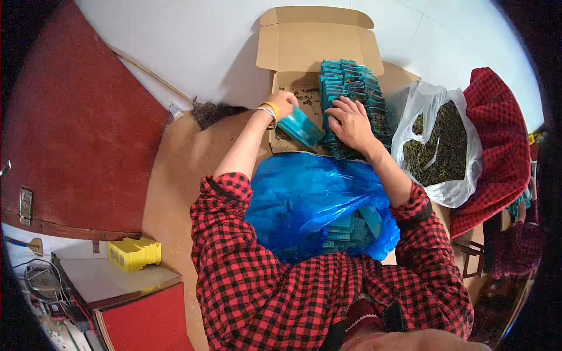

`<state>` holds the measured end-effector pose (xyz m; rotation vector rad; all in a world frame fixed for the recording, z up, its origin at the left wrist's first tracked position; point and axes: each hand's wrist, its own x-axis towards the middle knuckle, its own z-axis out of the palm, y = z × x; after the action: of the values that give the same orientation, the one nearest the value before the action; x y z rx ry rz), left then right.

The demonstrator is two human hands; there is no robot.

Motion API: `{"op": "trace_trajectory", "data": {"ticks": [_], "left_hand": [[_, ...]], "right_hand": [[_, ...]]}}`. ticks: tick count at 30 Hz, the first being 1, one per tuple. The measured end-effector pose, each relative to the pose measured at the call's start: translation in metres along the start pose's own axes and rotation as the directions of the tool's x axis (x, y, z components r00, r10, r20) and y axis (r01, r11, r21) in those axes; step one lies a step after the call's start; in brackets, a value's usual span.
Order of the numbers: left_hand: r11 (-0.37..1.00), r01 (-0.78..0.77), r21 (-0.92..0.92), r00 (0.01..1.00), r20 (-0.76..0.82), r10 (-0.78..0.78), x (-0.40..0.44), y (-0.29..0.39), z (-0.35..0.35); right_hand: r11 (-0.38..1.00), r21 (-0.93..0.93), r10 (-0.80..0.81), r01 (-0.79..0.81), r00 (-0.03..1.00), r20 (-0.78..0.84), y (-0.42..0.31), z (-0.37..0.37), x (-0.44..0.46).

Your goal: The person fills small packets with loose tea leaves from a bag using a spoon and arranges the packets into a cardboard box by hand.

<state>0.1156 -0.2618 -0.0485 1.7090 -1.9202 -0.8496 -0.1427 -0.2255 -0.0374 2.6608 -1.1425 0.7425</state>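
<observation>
My left hand (285, 104) is closed on the upper end of a teal packet (300, 127), which slants down to the right inside an open cardboard box (318, 43). Fingers spread, my right hand (353, 124) lies over rows of upright teal packets (351, 79) packed in the box's right half. Loose dark leaf bits (307, 96) are scattered on the box floor. Just below the box, a blue plastic bag (293, 187) lies open, with several flat teal packets (345, 231) inside.
To the right stands a clear plastic bag (404, 140) of dark dried leaves (442, 146) with a white scoop-like piece (433, 153), beside red checked cloth (503, 140). At left are a dark red door (88, 123), a broom (213, 114) and a yellow basket (134, 254). Another person's sleeve (515, 248) shows far right.
</observation>
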Motion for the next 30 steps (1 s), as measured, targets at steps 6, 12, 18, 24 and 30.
{"op": "trace_trajectory", "data": {"ticks": [6, 12, 18, 24, 30], "left_hand": [[0.953, 0.058, -0.296, 0.997, 0.058, -0.043, -0.027, 0.039, -0.004], [0.946, -0.124, -0.299, 0.992, -0.020, 0.124, -0.020, 0.034, 0.017], [0.692, 0.101, -0.715, 0.994, 0.045, -0.098, -0.043, 0.038, 0.012], [0.493, 0.071, -0.867, 0.989, -0.002, -0.145, -0.048, 0.020, 0.024], [0.267, 0.043, -0.963, 0.997, 0.026, -0.067, -0.057, 0.026, 0.027]], "right_hand": [[0.976, 0.196, -0.092, 0.090, 0.996, 0.001, -0.017, -0.002, 0.022], [0.942, 0.298, 0.068, -0.154, 0.958, 0.279, -0.046, -0.002, 0.042], [0.963, 0.260, -0.013, -0.067, 0.955, 0.297, -0.024, 0.002, 0.037], [0.983, 0.180, -0.033, -0.040, 0.922, 0.387, -0.024, -0.010, 0.029], [0.992, 0.124, -0.048, 0.010, 0.951, 0.306, -0.028, -0.005, 0.028]]}}
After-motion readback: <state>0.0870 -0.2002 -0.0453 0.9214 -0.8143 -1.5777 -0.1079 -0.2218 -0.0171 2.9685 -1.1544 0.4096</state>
